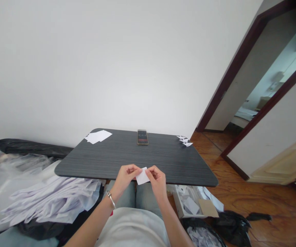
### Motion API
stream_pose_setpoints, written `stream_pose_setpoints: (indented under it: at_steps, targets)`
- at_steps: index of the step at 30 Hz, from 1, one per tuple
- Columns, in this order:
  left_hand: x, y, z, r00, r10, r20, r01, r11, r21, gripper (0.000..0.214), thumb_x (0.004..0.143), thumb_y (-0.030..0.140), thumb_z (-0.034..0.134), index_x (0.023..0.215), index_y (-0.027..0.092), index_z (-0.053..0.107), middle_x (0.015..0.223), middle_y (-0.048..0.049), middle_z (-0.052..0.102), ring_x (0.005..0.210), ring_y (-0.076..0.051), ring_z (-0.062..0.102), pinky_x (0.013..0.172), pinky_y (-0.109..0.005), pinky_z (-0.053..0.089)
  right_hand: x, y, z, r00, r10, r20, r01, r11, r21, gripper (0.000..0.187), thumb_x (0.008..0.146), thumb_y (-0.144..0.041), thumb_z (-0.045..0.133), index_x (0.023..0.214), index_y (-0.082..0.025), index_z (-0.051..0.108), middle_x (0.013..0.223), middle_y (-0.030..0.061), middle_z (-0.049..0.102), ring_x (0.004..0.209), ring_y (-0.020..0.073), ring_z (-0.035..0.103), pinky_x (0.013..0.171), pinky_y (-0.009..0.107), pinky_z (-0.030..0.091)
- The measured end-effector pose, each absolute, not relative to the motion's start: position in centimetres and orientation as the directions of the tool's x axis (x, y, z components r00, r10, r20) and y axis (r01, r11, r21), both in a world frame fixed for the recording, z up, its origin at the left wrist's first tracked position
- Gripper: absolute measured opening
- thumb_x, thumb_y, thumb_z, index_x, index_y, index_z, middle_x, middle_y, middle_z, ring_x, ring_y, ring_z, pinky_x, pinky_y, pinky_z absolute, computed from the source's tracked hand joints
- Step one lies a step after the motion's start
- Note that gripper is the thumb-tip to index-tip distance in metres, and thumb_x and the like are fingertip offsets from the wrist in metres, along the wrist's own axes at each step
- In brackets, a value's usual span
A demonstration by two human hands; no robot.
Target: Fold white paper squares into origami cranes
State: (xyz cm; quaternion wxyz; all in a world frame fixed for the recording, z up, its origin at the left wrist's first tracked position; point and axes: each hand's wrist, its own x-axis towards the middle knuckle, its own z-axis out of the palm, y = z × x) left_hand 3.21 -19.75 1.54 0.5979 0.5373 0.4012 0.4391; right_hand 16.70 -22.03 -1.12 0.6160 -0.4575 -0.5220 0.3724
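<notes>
A small white piece of paper (142,177) is held at the near edge of a dark grey table (111,159). My left hand (125,176) pinches its left side, with a bracelet on the wrist. My right hand (158,180) pinches its right side. Both hands hover just over the table's front edge, above my lap.
A phone (142,137) lies at the table's far middle. Loose white sheets (97,136) sit at the far left corner, small folded paper pieces (185,140) at the far right. White paper is piled (52,200) on the left; a box (192,206) and black bags stand on the floor to the right.
</notes>
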Motion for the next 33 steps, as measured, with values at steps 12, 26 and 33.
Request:
stream_pose_setpoints:
  at_steps: [12,26,33]
  targets:
    - [3.29,-19.94,1.38,0.287,0.952,0.104,-0.070,-0.088,0.994,0.019,0.066,0.029,0.065,0.059,0.012,0.060,0.056,-0.0011,0.058,0.053,-0.011,0.049,0.052,-0.021,0.037,16.73,-21.97,-1.03,0.212,0.912,0.351,0.056,0.347,-0.936,0.023,0.075,-0.030,0.056,0.056,-0.017,0.051,0.057,-0.0033,0.039,0.052,0.0102,0.035,0.048,0.022,0.029]
    - [3.17,-20.28,2.30,0.068,0.991,0.114,-0.168,-0.101,0.981,0.021,0.065,0.031,0.066,0.059,0.013,0.059,0.056,0.0015,0.057,0.051,-0.009,0.045,0.048,-0.019,0.032,16.35,-21.98,-1.22,0.134,0.946,0.294,-0.055,0.304,-0.951,0.023,0.073,-0.033,0.057,0.059,-0.016,0.054,0.056,-0.0027,0.044,0.053,0.0105,0.037,0.051,0.022,0.031]
    - [2.96,-19.82,1.69,0.081,0.990,0.114,-0.156,-0.100,0.983,0.030,0.072,0.040,0.059,0.061,0.012,0.061,0.054,0.0005,0.053,0.049,-0.008,0.039,0.046,-0.018,0.030,16.51,-22.11,-1.05,0.149,0.942,0.302,-0.039,0.310,-0.950,0.024,0.075,-0.032,0.055,0.058,-0.016,0.051,0.056,-0.0025,0.043,0.054,0.0108,0.038,0.052,0.022,0.032]
